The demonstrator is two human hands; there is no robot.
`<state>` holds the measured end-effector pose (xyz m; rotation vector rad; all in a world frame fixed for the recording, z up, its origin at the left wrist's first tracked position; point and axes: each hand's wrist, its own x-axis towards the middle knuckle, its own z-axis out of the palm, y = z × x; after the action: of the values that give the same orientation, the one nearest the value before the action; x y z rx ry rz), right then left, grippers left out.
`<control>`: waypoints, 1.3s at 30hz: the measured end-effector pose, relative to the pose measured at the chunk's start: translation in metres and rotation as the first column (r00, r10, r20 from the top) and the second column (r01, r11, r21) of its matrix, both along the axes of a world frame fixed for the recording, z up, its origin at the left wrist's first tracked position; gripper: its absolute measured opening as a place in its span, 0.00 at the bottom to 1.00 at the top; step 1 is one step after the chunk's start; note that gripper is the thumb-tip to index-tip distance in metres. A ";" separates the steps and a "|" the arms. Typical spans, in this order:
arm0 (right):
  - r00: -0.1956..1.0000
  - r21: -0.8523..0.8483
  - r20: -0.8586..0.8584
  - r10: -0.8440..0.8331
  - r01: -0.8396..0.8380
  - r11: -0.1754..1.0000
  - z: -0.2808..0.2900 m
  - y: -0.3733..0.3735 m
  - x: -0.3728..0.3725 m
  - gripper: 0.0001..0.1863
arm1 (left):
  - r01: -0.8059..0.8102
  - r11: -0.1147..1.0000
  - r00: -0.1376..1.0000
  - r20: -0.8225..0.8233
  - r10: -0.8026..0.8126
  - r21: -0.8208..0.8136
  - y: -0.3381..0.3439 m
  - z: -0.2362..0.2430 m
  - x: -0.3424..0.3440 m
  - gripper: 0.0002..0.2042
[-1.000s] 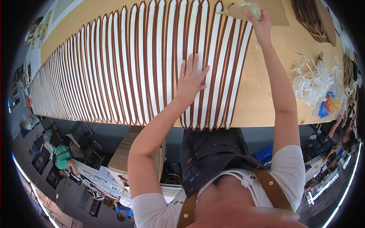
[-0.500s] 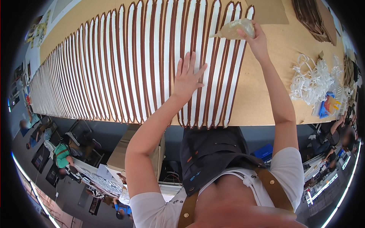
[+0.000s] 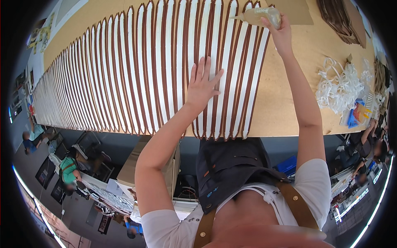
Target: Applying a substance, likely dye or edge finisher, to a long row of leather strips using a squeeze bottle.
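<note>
Long brown strips with white faces [image 3: 159, 74] and pointed ends lie side by side across the table. My left hand [image 3: 203, 84] rests flat on several of them near the right end of the row, fingers spread. At the far ends of the last strips, my right hand [image 3: 281, 35] is wrapped around a translucent squeeze bottle [image 3: 260, 15] holding pale liquid. The bottle lies tilted on its side in the grip, its narrow nozzle [image 3: 235, 17] pointing left over a strip. Whether the nozzle touches the strip I cannot tell.
A tangled heap of white ribbon-like strips [image 3: 337, 89] lies on the table [image 3: 285, 103] at the right, beside a blue and yellow packet [image 3: 359, 113]. Dark brown strips [image 3: 339, 20] are stacked at the far right. A cardboard box [image 3: 144, 165] stands below the table's near edge.
My right hand has moved away from me with the bottle, toward the far tips of the strips. The left hand stays nearly in place.
</note>
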<state>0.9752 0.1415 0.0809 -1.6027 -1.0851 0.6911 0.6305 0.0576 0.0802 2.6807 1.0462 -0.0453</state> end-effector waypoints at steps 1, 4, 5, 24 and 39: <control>1.000 0.000 0.000 0.000 0.000 1.000 -0.001 -0.002 0.001 0.28 | 0.000 1.000 1.000 0.000 0.000 0.000 0.000 0.000 0.000 0.48; 0.998 -0.128 -0.021 0.055 -0.058 0.990 0.006 -0.012 -0.002 0.28 | -0.002 1.000 1.000 0.008 0.002 -0.001 0.000 0.000 -0.001 0.49; 0.996 -0.134 -0.016 0.089 -0.091 0.987 0.009 -0.016 -0.005 0.31 | -0.004 1.000 1.000 0.006 0.004 -0.005 0.000 0.000 -0.002 0.49; 0.993 0.025 0.026 -0.117 0.117 0.993 -0.014 0.029 0.029 0.30 | -0.009 1.000 0.999 -0.041 0.008 -0.018 -0.001 0.000 0.000 0.49; 0.997 -0.175 0.048 0.067 -0.058 0.983 0.008 -0.016 0.009 0.34 | 0.000 1.000 1.000 -0.029 0.000 -0.007 -0.001 0.001 0.000 0.49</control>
<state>0.9841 0.1252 0.0887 -1.7500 -1.1440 0.8074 0.6301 0.0567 0.0810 2.6817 1.0528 -0.0880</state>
